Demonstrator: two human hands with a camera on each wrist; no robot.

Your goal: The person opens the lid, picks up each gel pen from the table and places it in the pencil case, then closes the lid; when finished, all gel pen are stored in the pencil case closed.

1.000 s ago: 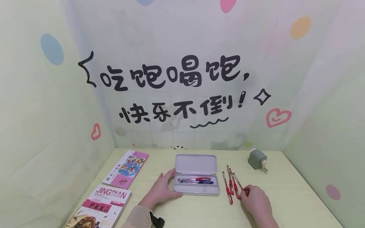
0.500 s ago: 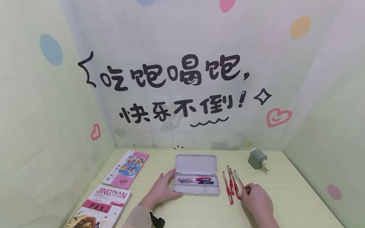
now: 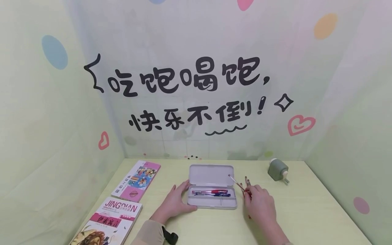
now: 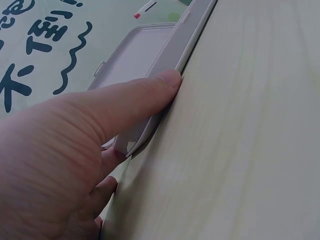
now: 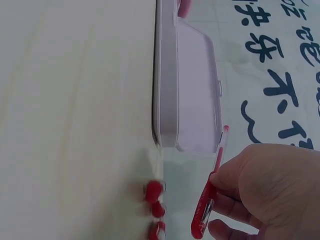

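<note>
An open pale-lilac pencil case (image 3: pixel 203 203) stands on the table, its lid tilted back. Inside lie a red pen (image 3: pixel 218 191) and a blue pen (image 3: pixel 219 195). My left hand (image 3: pixel 175 202) grips the left end of the case; in the left wrist view the thumb (image 4: pixel 150 92) lies along its front wall. Right of the case, my right hand (image 3: pixel 261 205) pinches a red gel pen (image 5: pixel 206 202), whose clear end points up toward the lid. Several other red pens (image 5: pixel 154 191) lie on the table beneath that hand, partly hidden by it in the head view.
Two books lie at the left, a pink-edged one (image 3: pixel 137 180) behind and a thicker one with a lion cover (image 3: pixel 107 219) in front. At the back right sits a grey blocky object (image 3: pixel 278 169) with a pale knob. A printed curtain (image 3: pixel 183 146) encloses the table.
My right hand has lifted one red pen from the group and moved left toward the case, turning the pen's end leftward. My left hand stays on the case.
</note>
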